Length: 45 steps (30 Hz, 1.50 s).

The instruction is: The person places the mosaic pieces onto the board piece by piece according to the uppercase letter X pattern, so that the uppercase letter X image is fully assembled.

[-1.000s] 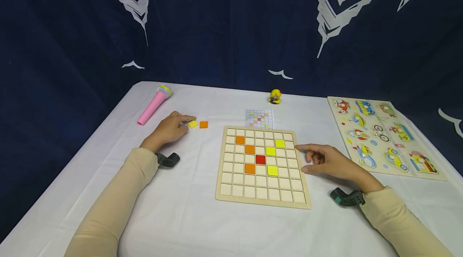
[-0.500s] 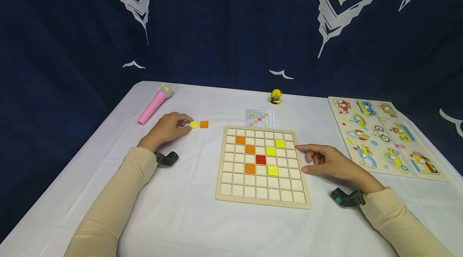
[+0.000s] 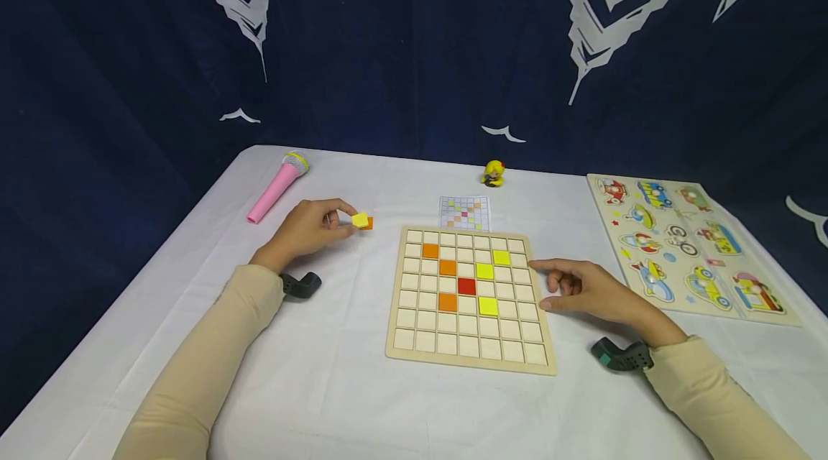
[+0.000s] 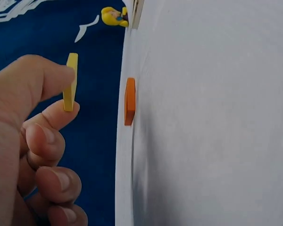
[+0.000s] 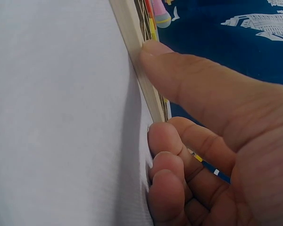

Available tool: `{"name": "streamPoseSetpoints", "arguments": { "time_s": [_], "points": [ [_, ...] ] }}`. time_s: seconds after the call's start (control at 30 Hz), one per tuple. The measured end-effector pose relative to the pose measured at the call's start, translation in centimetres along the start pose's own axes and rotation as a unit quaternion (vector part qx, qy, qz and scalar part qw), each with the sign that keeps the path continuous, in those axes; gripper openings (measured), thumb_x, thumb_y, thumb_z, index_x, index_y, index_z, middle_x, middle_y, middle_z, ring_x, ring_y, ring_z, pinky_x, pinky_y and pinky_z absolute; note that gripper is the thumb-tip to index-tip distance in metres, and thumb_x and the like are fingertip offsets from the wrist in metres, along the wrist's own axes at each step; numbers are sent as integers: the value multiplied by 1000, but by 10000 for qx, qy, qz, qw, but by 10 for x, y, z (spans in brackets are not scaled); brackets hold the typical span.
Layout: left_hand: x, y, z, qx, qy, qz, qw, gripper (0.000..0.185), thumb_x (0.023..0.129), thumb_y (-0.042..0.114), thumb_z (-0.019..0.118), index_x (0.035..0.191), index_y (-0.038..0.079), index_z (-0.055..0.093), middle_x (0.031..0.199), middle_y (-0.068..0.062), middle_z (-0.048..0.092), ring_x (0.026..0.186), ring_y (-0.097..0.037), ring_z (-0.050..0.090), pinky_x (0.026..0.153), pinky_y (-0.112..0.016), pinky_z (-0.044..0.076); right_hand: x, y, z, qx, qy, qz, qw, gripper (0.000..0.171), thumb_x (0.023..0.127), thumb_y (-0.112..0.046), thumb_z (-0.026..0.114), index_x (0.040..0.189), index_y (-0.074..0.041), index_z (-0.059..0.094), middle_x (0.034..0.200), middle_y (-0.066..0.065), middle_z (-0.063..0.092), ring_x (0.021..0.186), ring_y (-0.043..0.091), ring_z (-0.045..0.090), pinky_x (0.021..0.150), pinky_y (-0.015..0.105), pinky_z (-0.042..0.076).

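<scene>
Around board: pink microphone [image 3: 277, 187] at 10 o'clock, small yellow figure [image 3: 492, 172] and pattern card [image 3: 464, 212] at 12, vehicle puzzle [image 3: 688, 244] at 3. Orange tile [image 4: 129, 101] flat on tablecloth [image 3: 323, 388], just beside lifted yellow tile [image 3: 359, 219]. Yellow tile thin, square, held on edge, clear of cloth. Left hand [image 3: 304, 230] pinches it, thumb and forefinger. Right hand [image 3: 591, 291] loosely curled, holds nothing, thumb tip pressing wooden grid board [image 3: 468, 359] at right rim.

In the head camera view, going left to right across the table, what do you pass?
pink toy microphone → left hand pinching the yellow tile → wooden grid board → right hand at the board's right edge → vehicle puzzle board.
</scene>
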<state>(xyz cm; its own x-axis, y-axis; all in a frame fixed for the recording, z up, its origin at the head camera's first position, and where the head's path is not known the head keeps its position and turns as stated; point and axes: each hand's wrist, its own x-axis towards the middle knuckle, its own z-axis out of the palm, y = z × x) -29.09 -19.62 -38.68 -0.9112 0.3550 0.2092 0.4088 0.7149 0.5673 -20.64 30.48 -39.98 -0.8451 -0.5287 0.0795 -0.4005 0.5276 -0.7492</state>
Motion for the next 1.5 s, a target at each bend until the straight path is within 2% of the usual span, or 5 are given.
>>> {"name": "streamPoseSetpoints", "arguments": {
  "time_s": [0.5, 0.73, 0.97, 1.3, 1.5],
  "points": [
    [-8, 52, 24, 71, -637, 1016, 9928, 26, 92, 24, 84, 116, 14, 80, 70, 11, 53, 65, -8, 49, 71, -33, 42, 0, 0, -1, 14, -33, 23, 10000, 61, 90, -3, 86, 142, 14, 60, 92, 2, 57, 71, 11, 49, 61, 27, 42],
    [-13, 70, 36, 121, -1017, 1466, 9839, 27, 91, 28, 85, 115, 15, 80, 67, 14, 51, 61, -4, 46, 64, -27, 39, 0, 0, -1, -7, -42, 30, 10000, 61, 90, -4, 87, 142, 13, 60, 91, 2, 57, 71, 11, 49, 61, 26, 42],
    [-17, 81, 47, 96, -1322, 1632, 9777, 24, 92, 29, 85, 112, 16, 80, 64, 17, 49, 60, 0, 45, 68, -26, 40, 0, 0, -1, -5, -43, 47, 10000, 61, 90, -3, 86, 142, 13, 60, 92, 2, 57, 71, 10, 49, 61, 26, 42],
    [-23, 88, 57, -2, -1751, 1954, 9650, 23, 89, 28, 87, 108, 16, 80, 63, 19, 47, 60, 4, 44, 67, -22, 41, 1, 0, -1, -5, -37, 59, 10000, 62, 90, -4, 87, 142, 14, 60, 92, 2, 56, 71, 11, 48, 61, 26, 41],
    [-27, 93, 59, -18, -1946, 1934, 9616, 22, 87, 28, 89, 104, 18, 81, 61, 19, 47, 61, 4, 45, 67, -23, 42, 0, 1, -1, -3, -31, -8, 10000, 60, 90, -3, 86, 142, 13, 60, 92, 2, 57, 71, 11, 49, 61, 27, 42]
  ]
}}
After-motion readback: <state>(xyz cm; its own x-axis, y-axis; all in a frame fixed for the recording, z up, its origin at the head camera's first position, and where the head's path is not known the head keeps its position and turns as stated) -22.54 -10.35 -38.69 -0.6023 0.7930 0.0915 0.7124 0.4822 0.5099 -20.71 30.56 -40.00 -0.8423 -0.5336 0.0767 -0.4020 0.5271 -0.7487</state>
